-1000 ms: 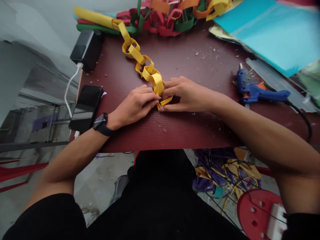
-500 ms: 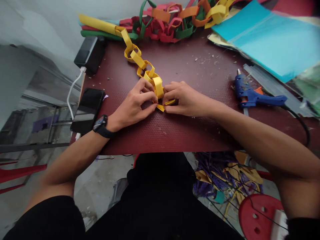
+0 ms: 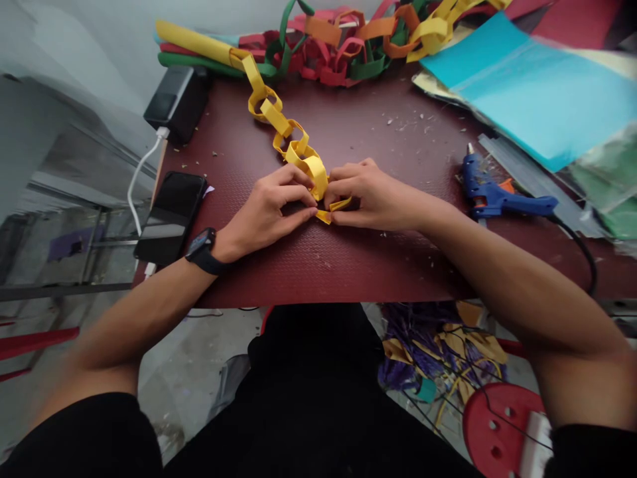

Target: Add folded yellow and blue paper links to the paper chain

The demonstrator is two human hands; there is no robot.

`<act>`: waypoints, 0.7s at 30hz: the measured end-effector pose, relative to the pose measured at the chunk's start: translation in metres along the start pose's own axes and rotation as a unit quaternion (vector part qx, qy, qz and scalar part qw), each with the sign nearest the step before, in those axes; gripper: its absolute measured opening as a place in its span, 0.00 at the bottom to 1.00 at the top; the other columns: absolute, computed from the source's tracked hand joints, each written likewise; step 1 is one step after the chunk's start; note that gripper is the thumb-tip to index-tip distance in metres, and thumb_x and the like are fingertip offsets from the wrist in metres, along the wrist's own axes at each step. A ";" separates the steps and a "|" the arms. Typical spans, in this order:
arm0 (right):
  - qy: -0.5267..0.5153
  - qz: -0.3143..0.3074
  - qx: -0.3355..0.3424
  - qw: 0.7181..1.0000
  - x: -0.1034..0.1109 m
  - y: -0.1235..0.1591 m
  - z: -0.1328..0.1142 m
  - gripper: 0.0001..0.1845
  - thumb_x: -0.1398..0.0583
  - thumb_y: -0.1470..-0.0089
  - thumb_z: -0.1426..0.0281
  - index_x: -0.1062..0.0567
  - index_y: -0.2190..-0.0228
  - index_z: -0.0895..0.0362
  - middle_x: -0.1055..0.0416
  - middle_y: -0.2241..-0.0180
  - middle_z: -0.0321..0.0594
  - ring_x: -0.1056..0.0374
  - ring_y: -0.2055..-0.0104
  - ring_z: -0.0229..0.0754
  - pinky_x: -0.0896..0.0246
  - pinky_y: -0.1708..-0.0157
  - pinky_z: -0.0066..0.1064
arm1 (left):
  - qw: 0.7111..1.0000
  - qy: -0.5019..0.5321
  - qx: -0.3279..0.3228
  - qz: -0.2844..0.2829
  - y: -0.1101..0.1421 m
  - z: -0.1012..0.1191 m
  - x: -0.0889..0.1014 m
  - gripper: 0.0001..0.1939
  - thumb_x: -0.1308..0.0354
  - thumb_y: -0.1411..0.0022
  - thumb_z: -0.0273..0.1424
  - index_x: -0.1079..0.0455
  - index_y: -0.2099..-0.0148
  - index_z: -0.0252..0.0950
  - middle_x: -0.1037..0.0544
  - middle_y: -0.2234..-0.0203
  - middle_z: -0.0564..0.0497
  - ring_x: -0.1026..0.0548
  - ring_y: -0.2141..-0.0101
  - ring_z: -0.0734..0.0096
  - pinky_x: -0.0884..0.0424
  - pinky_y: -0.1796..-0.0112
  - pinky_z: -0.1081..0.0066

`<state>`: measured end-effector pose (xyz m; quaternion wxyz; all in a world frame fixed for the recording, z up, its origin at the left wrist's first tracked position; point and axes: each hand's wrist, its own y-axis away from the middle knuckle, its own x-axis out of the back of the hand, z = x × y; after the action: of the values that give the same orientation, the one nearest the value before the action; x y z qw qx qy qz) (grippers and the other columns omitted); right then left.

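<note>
Some of the yellow strip [image 3: 324, 216] hides behind the fingers of the left hand [image 3: 284, 204] and right hand [image 3: 371, 198], both pinching it; a blue glue gun [image 3: 490, 192] lies near.

The paper chain [image 3: 275, 118] and paper strip [image 3: 324, 216] are plain yellow, the tabletop [image 3: 279, 275] finely patterned dark maroon, the glue gun [image 3: 494, 199] blue, the top sheet [image 3: 522, 86] turquoise.

Chain [image 3: 275, 118] left of glue gun [image 3: 490, 192]
</note>
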<state>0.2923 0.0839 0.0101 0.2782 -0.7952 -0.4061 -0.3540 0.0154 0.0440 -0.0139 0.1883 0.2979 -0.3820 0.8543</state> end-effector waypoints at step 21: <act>0.176 0.093 -0.050 0.979 0.085 0.059 -0.042 0.14 0.34 0.26 0.59 0.15 0.46 0.51 0.18 0.46 0.50 0.24 0.44 0.57 0.31 0.41 0.53 | 0.999 0.021 -0.024 -0.038 -0.001 -0.003 0.002 0.07 0.35 0.22 0.25 0.14 0.50 0.38 0.17 0.47 0.43 0.16 0.47 0.61 0.16 0.43 0.58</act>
<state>0.3635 0.0606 0.0928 0.3367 -0.7678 -0.2566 -0.4809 0.0134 0.0469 -0.0131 0.2353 0.2896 -0.3871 0.8431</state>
